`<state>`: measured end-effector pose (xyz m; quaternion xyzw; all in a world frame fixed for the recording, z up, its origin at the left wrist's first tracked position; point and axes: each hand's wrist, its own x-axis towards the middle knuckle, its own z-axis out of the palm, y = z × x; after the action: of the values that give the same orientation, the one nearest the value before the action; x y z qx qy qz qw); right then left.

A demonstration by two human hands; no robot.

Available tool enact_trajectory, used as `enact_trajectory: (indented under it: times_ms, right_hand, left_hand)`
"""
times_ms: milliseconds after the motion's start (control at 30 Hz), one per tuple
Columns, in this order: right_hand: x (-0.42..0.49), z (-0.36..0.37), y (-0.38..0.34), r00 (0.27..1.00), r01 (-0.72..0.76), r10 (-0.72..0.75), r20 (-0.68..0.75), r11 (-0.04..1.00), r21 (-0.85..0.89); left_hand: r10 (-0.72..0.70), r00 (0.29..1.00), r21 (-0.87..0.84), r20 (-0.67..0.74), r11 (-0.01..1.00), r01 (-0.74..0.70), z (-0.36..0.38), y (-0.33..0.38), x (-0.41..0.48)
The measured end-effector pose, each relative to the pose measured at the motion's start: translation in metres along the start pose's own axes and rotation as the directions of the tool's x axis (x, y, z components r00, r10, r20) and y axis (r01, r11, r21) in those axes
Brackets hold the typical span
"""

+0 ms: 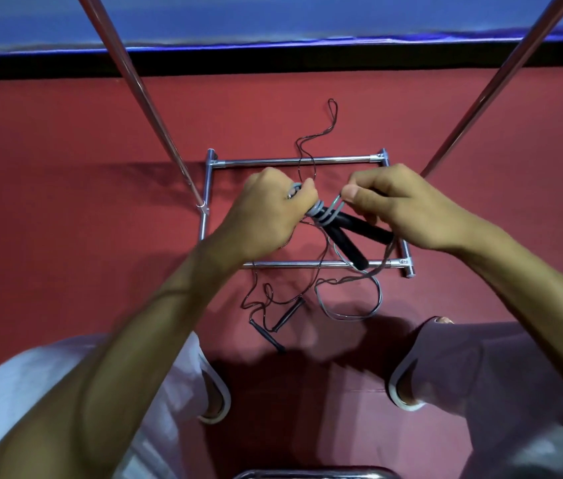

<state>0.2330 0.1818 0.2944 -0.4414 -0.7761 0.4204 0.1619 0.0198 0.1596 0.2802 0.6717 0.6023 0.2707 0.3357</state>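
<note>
Two black cylindrical skipping-rope handles (344, 243) are hanging between both hands, pointing towards 5 o'clock, the left hand (269, 209) gripping their wrapped top, the right hand (401, 205) pinching the grey cord loop (333, 206) at 3 o'clock.

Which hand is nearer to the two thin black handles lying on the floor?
Left. The left hand, holding the thick handles, is almost directly beyond the thin handles; the right hand, pinching the grey cord, is off to their right.
</note>
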Motion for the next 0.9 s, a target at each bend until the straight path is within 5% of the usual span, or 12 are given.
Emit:
enact_trajectory:
  times_ms: [167, 300, 400, 667, 900]
  right_hand:
    - [0.001, 0.007, -0.008, 0.991, -0.111, 0.082, 0.106, 0.942, 0.317]
    - [0.004, 0.017, -0.010, 0.932, -0.346, 0.191, 0.308, 0.727, 0.594]
    - [0.008, 0.026, -0.011, 0.935, -0.355, 0.227, 0.274, 0.639, 0.683]
    - [0.022, 0.039, -0.007, 0.969, -0.198, 0.248, -0.004, 0.782, 0.591]
    - [0.019, 0.028, -0.009, 0.982, -0.177, 0.181, 0.049, 0.815, 0.552]
  left_hand:
    - [0.019, 0.990, -0.148, 0.142, 0.989, 0.003, 0.000, 0.001, -0.005]
    - [0.042, 0.995, -0.202, 0.094, 0.979, -0.022, 0.003, 0.000, -0.012]
    - [0.037, 0.999, -0.144, 0.032, 0.989, -0.032, 0.010, 0.003, -0.013]
    - [-0.101, 0.992, -0.060, -0.069, 0.993, 0.097, 0.029, 0.001, -0.005]
    - [-0.095, 0.995, -0.310, -0.003, 0.946, 0.090, 0.024, -0.001, -0.006]
